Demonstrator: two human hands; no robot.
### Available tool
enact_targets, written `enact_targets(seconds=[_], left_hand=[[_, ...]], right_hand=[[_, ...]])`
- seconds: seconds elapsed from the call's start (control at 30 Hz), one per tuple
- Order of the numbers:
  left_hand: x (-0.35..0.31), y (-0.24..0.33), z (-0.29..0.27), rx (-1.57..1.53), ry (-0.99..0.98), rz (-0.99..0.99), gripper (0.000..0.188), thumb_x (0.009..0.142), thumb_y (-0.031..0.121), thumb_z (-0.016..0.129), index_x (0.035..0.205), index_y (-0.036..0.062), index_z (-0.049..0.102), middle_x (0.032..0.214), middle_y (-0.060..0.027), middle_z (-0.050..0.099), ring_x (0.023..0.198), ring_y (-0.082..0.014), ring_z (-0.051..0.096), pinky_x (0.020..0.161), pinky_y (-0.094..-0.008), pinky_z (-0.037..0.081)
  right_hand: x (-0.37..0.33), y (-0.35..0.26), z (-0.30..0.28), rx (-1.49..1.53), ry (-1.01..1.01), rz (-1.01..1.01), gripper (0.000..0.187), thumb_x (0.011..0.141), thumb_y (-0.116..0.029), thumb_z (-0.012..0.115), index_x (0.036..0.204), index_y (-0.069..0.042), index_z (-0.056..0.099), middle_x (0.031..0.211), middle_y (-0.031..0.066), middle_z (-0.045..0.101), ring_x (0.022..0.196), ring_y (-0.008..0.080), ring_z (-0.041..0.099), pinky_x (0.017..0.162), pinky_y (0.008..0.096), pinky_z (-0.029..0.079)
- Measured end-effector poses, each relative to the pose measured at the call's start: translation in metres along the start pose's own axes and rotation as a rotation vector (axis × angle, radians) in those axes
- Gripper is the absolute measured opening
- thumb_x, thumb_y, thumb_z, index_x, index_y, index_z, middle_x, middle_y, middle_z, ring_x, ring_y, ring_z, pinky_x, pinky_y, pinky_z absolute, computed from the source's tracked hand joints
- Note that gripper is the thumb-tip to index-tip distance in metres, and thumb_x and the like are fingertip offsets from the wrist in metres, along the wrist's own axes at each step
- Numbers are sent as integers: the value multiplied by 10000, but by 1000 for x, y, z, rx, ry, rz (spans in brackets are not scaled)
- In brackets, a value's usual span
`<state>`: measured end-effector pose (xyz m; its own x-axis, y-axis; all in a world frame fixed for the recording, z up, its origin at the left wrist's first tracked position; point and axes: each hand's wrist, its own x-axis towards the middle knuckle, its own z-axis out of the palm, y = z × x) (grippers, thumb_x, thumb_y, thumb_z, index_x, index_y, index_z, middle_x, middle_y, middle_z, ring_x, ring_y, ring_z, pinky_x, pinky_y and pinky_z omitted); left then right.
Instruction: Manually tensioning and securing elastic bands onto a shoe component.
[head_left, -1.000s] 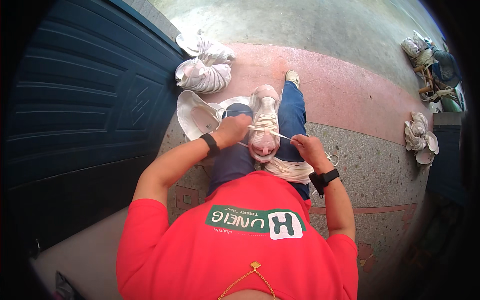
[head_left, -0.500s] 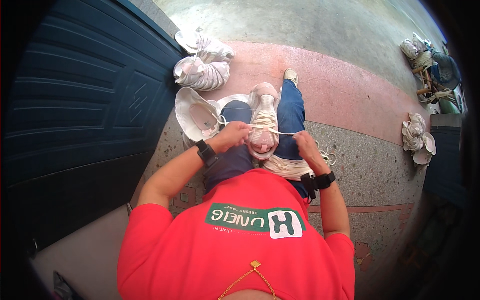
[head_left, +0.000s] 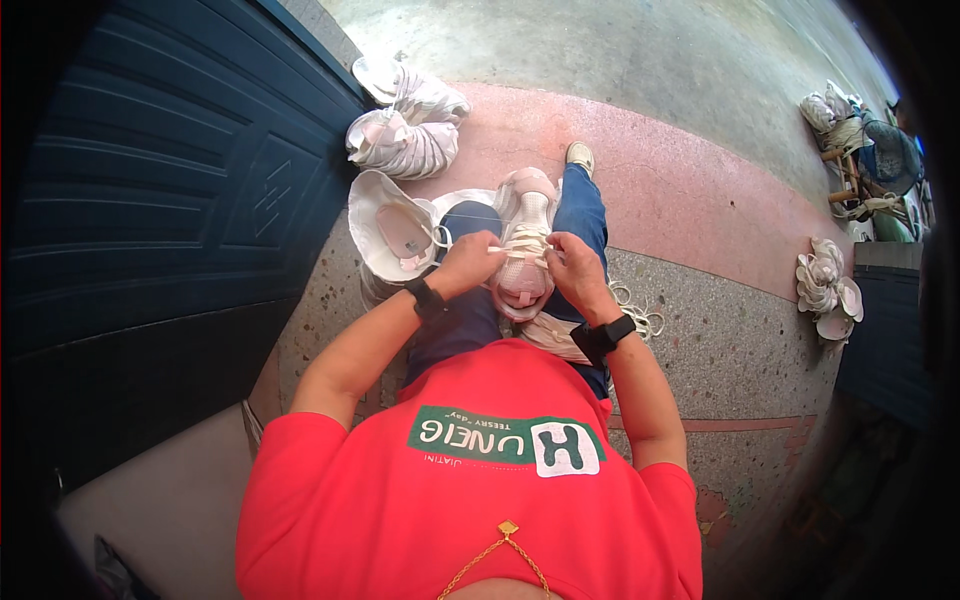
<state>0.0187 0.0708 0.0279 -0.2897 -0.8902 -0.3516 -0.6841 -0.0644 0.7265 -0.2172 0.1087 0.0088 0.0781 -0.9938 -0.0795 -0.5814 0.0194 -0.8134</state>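
Observation:
A pink and white shoe upper [head_left: 524,210] lies between my legs, its toe pointing away from me and its padded heel end near my shirt. Cream shoelace [head_left: 527,240] crosses its front in several rows. At the upper's left edge, my left hand [head_left: 474,262] pinches a piece of the lace between closed fingers. On the opposite edge my right hand [head_left: 576,272] is closed too, its fingertips on the lace close to the eyelets. The exact grip of the right fingertips is partly hidden. Both wrists wear black bands.
Left of my knee sits another white upper [head_left: 394,232] with a pink lining. Behind it is a stack of uppers [head_left: 405,130] beside a dark blue door [head_left: 160,190]. Loose laces [head_left: 636,315] lie by my right thigh. More uppers [head_left: 826,288] stand at the far right.
My right hand has moved left, from out beside the upper to its edge, and the lace stretched between is no longer seen. My left hand stays nearly in place.

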Motion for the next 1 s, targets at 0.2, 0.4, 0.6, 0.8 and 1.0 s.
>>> enact_targets(seconds=[0.2, 0.4, 0.6, 0.8, 1.0], left_hand=[[-1, -4, -7, 37, 5, 47, 295, 914, 263, 671, 977, -20, 726, 931, -278, 716, 919, -448, 699, 822, -499, 552], [-6, -1, -9, 87, -16, 192, 290, 934, 259, 662, 1051, -4, 692, 921, -272, 708, 930, -450, 693, 814, -496, 551], [-8, -15, -29, -364, -179, -153, 251, 995, 300, 662, 999, 50, 688, 783, -29, 622, 707, -156, 582, 622, -298, 458], [1, -31, -97, -773, -204, -369, 144, 1006, 224, 653, 975, 83, 661, 695, 37, 530, 530, -56, 457, 451, -229, 358], [1, -24, -162, -904, 74, -239, 127, 970, 154, 707, 1047, 71, 649, 727, 42, 538, 514, -36, 441, 442, -210, 345]], right_hand=[[6, -4, 9, -94, -106, -161, 358, 853, -57, 658, 1211, -62, 630, 1053, 194, 715, 947, 420, 701, 824, 474, 562], [7, 9, 5, -21, -90, -101, 348, 853, -71, 688, 1192, -43, 616, 1014, 194, 696, 947, 397, 700, 815, 446, 562], [-25, 36, -28, 97, -106, 229, 259, 990, -205, 596, 1116, 9, 671, 1018, 274, 703, 968, 432, 688, 821, 461, 539], [-41, 40, -21, 132, -158, 135, 225, 1010, -169, 567, 1094, 15, 665, 1029, 273, 695, 962, 443, 678, 821, 461, 529], [5, 3, 2, -143, -85, -261, 272, 906, -19, 593, 1177, -30, 597, 1067, 238, 678, 928, 443, 689, 788, 506, 549]])
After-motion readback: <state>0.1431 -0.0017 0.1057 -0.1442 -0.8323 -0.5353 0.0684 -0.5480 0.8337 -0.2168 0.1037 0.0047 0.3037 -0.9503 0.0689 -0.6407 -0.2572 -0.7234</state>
